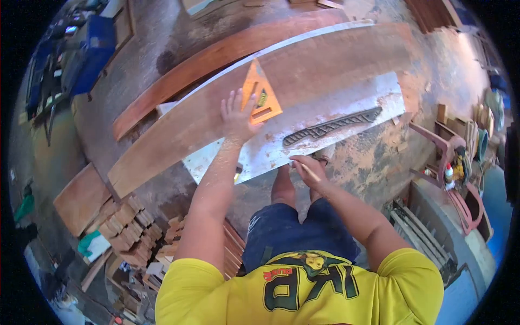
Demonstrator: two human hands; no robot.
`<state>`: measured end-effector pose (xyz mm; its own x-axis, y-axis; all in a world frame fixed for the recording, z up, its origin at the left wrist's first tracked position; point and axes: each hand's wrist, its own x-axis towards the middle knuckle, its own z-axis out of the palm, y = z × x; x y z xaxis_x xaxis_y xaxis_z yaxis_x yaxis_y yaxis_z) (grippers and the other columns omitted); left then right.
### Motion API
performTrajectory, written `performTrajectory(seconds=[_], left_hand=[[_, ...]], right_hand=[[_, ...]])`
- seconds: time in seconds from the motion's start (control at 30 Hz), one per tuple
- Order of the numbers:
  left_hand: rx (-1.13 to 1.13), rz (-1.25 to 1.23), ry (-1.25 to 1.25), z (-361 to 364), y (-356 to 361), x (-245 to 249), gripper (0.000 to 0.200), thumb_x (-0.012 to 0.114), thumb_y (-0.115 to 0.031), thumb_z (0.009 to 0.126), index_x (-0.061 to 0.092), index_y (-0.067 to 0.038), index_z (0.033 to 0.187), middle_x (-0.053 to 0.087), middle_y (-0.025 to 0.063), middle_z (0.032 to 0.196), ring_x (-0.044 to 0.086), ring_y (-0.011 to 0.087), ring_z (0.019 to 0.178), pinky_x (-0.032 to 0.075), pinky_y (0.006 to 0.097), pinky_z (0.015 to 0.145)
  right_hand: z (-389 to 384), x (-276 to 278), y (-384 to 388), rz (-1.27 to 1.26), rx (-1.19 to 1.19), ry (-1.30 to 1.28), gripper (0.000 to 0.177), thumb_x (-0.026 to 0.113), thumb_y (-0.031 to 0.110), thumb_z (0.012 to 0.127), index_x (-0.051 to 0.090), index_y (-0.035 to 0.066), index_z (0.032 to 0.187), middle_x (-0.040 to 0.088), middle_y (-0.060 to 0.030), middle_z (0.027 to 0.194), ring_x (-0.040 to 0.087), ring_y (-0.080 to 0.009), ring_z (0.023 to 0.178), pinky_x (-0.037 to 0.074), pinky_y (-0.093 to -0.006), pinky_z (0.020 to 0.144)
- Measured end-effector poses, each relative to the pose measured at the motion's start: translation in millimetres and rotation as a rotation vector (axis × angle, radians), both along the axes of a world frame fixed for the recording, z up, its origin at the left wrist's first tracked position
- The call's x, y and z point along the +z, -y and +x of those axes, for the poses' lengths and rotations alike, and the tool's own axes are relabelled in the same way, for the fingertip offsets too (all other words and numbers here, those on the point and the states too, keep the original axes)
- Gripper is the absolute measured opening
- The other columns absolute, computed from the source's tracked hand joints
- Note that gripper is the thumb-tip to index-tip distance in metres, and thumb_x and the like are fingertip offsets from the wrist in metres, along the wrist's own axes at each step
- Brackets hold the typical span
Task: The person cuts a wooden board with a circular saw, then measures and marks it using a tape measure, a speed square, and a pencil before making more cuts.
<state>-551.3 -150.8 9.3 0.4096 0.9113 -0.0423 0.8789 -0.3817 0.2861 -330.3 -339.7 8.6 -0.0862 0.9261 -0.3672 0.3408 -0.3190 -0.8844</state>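
My left hand (239,120) lies with its fingers spread on a long curved wooden board (314,62), its thumb side against an orange triangular square (264,96). The square rests flat on the board. My right hand (310,169) is closed around a thin light-coloured stick, perhaps a pencil (310,172), near the front edge of a white sheet (346,97). On that sheet, between the board and my right hand, is a dark lattice-patterned piece (330,127). Sawdust marks the sheet's surface.
Another reddish curved board (179,76) lies beyond the first. Stacked wood blocks (127,227) stand at the lower left. A pink plastic chair (447,157) holding tools and bottles is at the right. A blue container (97,49) sits at the upper left.
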Motion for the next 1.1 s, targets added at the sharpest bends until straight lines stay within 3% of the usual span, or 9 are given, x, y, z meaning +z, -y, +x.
performTrajectory(seconds=[0.13,0.2,0.27,0.3,0.37,0.4,0.47,0.7,1.1], left_hand=[[0.066,0.160,0.383,-27.9,-2.3,-9.7,0.079,0.078,-0.042,0.073,0.050,-0.008,0.139,0.046,0.0186,0.143,0.038,0.0364,0.136,0.027,0.0478,0.114],[0.748,-0.161,0.989,-86.8,-0.9,-19.3,0.060,0.070,-0.024,0.085,0.050,0.006,0.132,0.057,0.0205,0.127,0.053,0.0343,0.119,0.043,0.0398,0.101],[0.815,0.550,0.330,-151.1,26.9,-7.0,0.055,0.068,-0.023,0.088,0.049,0.010,0.128,0.058,0.0269,0.118,0.058,0.0376,0.110,0.050,0.0419,0.094],[1.128,0.579,0.518,-167.7,45.7,5.4,0.060,0.069,-0.028,0.088,0.047,0.011,0.128,0.055,0.0299,0.123,0.056,0.0416,0.111,0.049,0.0456,0.095],[1.235,0.783,-0.123,-306.6,106.6,-59.3,0.070,0.070,-0.036,0.087,0.044,0.012,0.131,0.050,0.0322,0.128,0.053,0.0431,0.117,0.045,0.0499,0.098],[1.254,0.797,-0.160,-317.9,113.5,-44.5,0.070,0.070,-0.036,0.087,0.044,0.012,0.131,0.050,0.0322,0.128,0.053,0.0431,0.117,0.045,0.0499,0.098],[1.933,0.614,0.560,-323.5,109.7,-17.0,0.081,0.072,-0.045,0.084,0.042,0.013,0.132,0.049,0.0292,0.131,0.052,0.0406,0.119,0.041,0.0553,0.100],[1.792,0.237,1.582,-405.6,111.0,-73.7,0.067,0.060,-0.051,0.092,0.049,0.003,0.131,0.056,0.0152,0.127,0.057,0.0342,0.112,0.052,0.0474,0.089],[1.908,0.146,1.598,-396.1,122.6,-91.8,0.038,0.060,-0.030,0.098,0.055,-0.001,0.121,0.062,0.0117,0.115,0.062,0.0285,0.102,0.053,0.0438,0.084]], right_hand=[[1.1,5.5,-15.2,0.119,0.053,0.031,0.022,0.062,0.014,0.088,0.065,0.008,0.109,0.067,-0.0166,0.097,0.064,-0.0343,0.093,0.050,-0.0402,0.083],[5.6,19.3,-32.6,0.142,-0.011,0.056,0.021,0.063,0.014,0.087,0.066,0.006,0.106,0.067,-0.0171,0.098,0.064,-0.0342,0.092,0.050,-0.0402,0.084],[16.5,19.3,-43.9,0.205,-0.072,0.130,0.021,0.065,0.014,0.086,0.066,0.006,0.106,0.067,-0.0169,0.098,0.063,-0.0341,0.093,0.050,-0.0402,0.084],[16.3,17.2,-55.4,0.275,-0.128,0.171,0.021,0.066,0.013,0.086,0.066,0.005,0.105,0.067,-0.0166,0.099,0.063,-0.0340,0.094,0.050,-0.0402,0.084],[28.5,22.1,-86.3,0.296,-0.141,0.253,0.025,0.069,0.013,0.083,0.065,0.005,0.107,0.066,-0.0138,0.095,0.061,-0.0314,0.096,0.049,-0.0393,0.084],[39.9,-2.3,-98.8,0.548,-0.124,0.410,0.031,0.069,0.010,0.082,0.062,0.005,0.112,0.065,-0.0146,0.095,0.061,-0.0304,0.094,0.050,-0.0383,0.079],[54.6,-0.6,-133.1,0.309,-0.212,0.390,0.034,0.067,0.009,0.085,0.058,0.004,0.118,0.061,-0.0181,0.115,0.059,-0.0328,0.105,0.049,-0.0400,0.091],[47.8,-38.3,-282.1,0.804,-0.077,0.541,0.033,0.063,0.004,0.088,0.057,0.005,0.120,0.055,-0.0199,0.132,0.047,-0.0363,0.130,0.037,-0.0436,0.110],[42.5,-50.7,-332.6,0.712,0.186,0.752,0.017,0.060,0.021,0.092,0.062,0.011,0.106,0.066,-0.0094,0.101,0.061,-0.0294,0.102,0.035,-0.0465,0.109]])
